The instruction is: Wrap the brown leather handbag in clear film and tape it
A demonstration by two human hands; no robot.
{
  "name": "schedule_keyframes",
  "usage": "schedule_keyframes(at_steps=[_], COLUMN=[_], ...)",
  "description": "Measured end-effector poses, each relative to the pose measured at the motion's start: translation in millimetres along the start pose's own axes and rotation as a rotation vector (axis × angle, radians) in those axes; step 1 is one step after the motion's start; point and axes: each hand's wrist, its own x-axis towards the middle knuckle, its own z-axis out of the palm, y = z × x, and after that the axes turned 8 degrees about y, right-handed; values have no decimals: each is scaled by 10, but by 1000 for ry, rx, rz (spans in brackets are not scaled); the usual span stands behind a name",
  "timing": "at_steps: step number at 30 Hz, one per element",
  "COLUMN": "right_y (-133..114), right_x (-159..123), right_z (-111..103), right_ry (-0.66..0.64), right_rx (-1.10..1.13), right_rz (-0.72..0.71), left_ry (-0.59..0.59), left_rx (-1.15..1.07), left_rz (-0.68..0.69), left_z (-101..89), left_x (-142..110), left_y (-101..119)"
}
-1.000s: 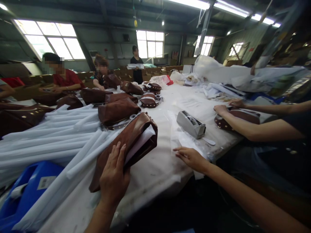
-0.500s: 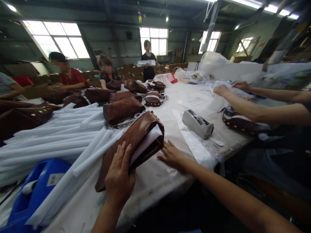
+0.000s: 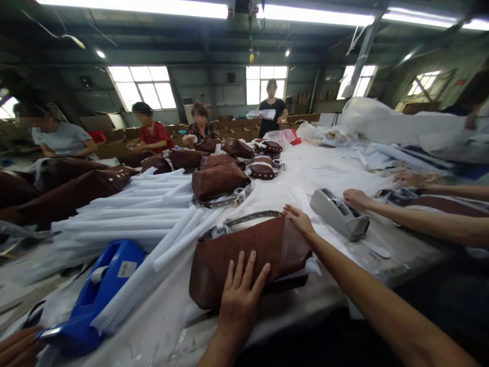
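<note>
A brown leather bag (image 3: 248, 252) lies flat on the white-covered table (image 3: 305, 176) in front of me, white paper stuffing showing at its right end. My left hand (image 3: 240, 300) presses flat on the bag's near side, fingers spread. My right hand (image 3: 300, 219) reaches over to the bag's far right corner, fingers touching its edge beside the studded strap (image 3: 244, 221). Whether that hand grips the edge is unclear.
White paper rolls (image 3: 133, 216) lie left of the bag, beside a blue tape dispenser (image 3: 103, 285). A grey tape dispenser (image 3: 338, 220) sits to the right, near a co-worker's hands (image 3: 355, 198). More brown bags (image 3: 219, 181) lie farther back. Several people work at the far side.
The bag has turned and dropped flat, lengthwise across in front of me. My right hand moved from the table up to the bag's far corner. The view shifted left.
</note>
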Motion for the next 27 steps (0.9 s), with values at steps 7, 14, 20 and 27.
schedule_keyframes(at_steps=[7,14,20,27], right_y=[-159,-552,-582,-468], right_x=[296,478,476,534], right_z=[-108,717,947,591], right_ry=[-523,-844,-937,-810], right_rx=[-142,-430,-526,-272], right_rz=[-55,46,241,282], left_ry=[-12,-9,-18,4], left_rx=[72,83,89,85], left_rz=[16,11,23,28], left_z=[147,150,145,185], left_x=[-17,-2,-26,-51], left_y=[174,198,180,180])
